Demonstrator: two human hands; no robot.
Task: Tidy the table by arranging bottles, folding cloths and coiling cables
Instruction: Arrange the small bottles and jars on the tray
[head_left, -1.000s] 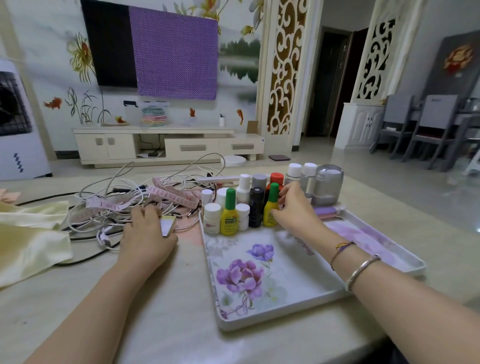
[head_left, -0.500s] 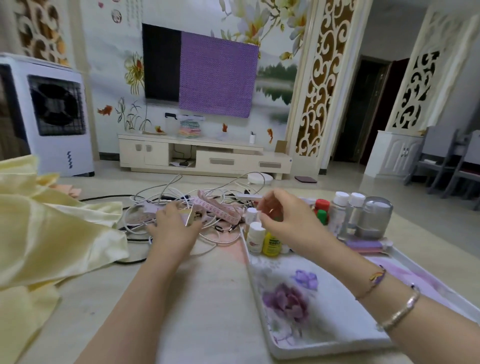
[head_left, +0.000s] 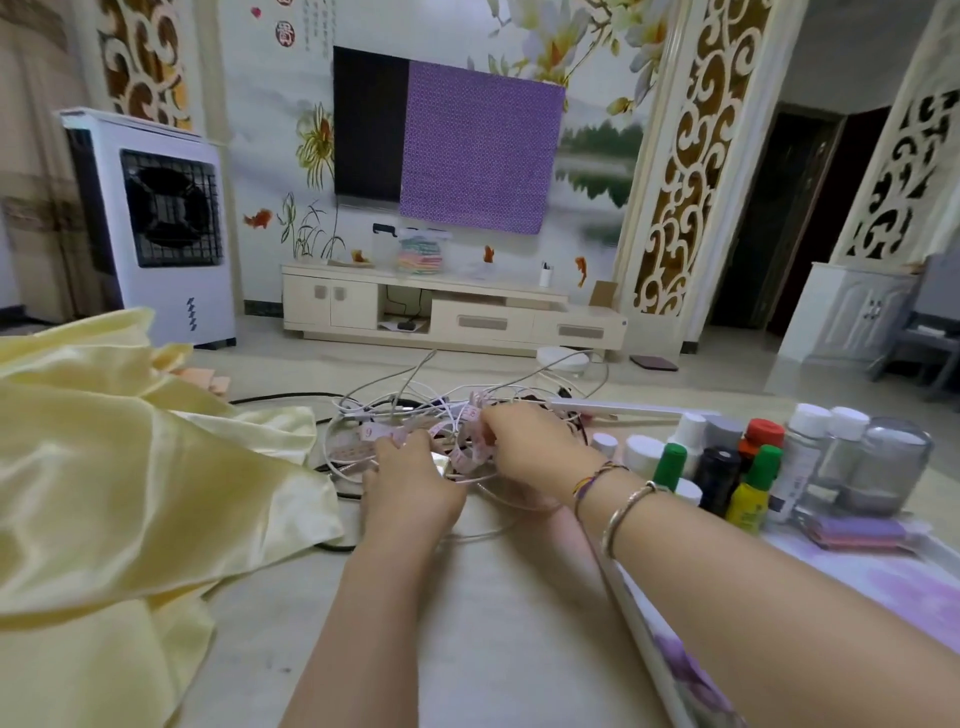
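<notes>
A yellow cloth (head_left: 119, 483) fills the left of the frame, crumpled, its right edge reaching the cables (head_left: 415, 410) at centre and lying over a black cable at its lower right corner. The left hand (head_left: 410, 478) rests on the cable tangle, fingers curled at a pink tape (head_left: 379, 434); whether they pinch it cannot be told. Just right of it, the right hand (head_left: 530, 447) has its fingers curled on a loop of the same tape above the white cables. Bare table (head_left: 415, 623) shows in the lower centre, between cloth and tray. The tray (head_left: 660, 660) edge runs diagonally under the right forearm. Bottles (head_left: 727, 467) stand upright, clustered at the tray's far end, centre right of the frame, near the right wrist but apart from it.
</notes>
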